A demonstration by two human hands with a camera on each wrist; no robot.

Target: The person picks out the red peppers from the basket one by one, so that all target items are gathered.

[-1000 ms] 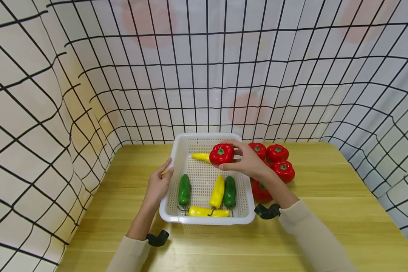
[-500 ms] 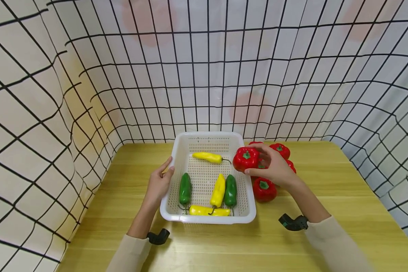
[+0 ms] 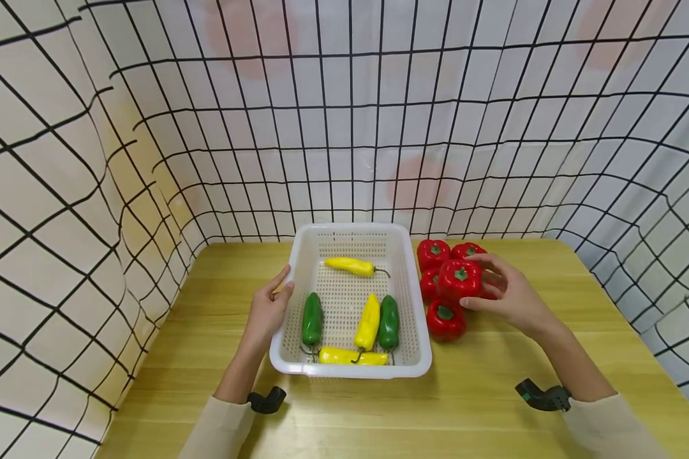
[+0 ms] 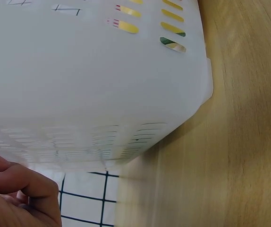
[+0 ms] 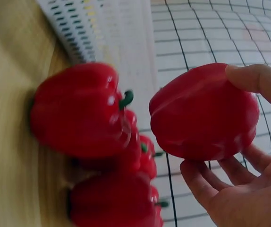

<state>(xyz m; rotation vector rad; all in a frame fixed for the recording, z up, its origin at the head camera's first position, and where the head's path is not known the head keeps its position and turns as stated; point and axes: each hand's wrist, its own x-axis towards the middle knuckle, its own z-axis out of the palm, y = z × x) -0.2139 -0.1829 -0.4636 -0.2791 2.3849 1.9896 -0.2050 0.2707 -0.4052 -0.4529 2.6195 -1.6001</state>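
My right hand (image 3: 511, 293) grips a red bell pepper (image 3: 460, 280), thumb on one side and fingers on the other. In the right wrist view this held pepper (image 5: 204, 113) is off the table, beside other peppers. My left hand (image 3: 268, 309) holds the left rim of a white plastic basket (image 3: 422, 368). Curled fingers of the left hand (image 4: 24, 194) show by the basket wall in the left wrist view; their contact is partly hidden. Inside the basket lie yellow peppers (image 3: 350, 266) and two green peppers (image 3: 312, 320).
Several red bell peppers (image 3: 446, 320) stand grouped just right of the basket, partly hidden by the held one. The wooden table (image 3: 551, 319) is bordered by a black-and-white grid-patterned curtain (image 3: 373, 127) at the back and sides.
My right hand has carried the red bell pepper from above the basket, over its right rim, to above the red pepper group. The left hand and basket have stayed nearly still.
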